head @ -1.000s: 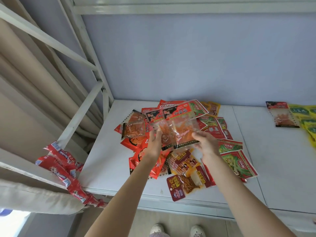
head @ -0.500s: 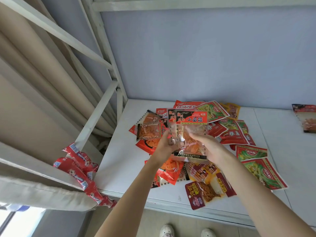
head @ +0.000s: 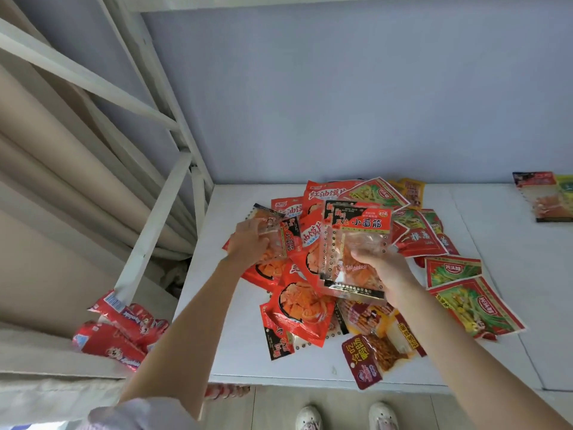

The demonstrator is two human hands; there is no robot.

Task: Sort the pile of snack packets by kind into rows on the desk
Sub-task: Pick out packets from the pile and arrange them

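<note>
A pile of snack packets in red, green and yellow covers the white desk. My right hand grips two or three clear packets with red-and-black headers, held upright above the pile. My left hand reaches down at the pile's left edge and grips another clear packet with a red-and-black header that lies there. Green packets lie at the pile's right side. A sorted clear packet with a red header and a green-yellow one lie at the far right of the desk.
A white ladder frame rises left of the desk, with beige curtain behind it. Red packets lie on a ledge at the lower left. The blue wall backs the desk. My shoes show below the front edge.
My left hand has let go of the held packets and moved left and down onto a clear packet at the pile's left edge. My right hand keeps the stack alone.
</note>
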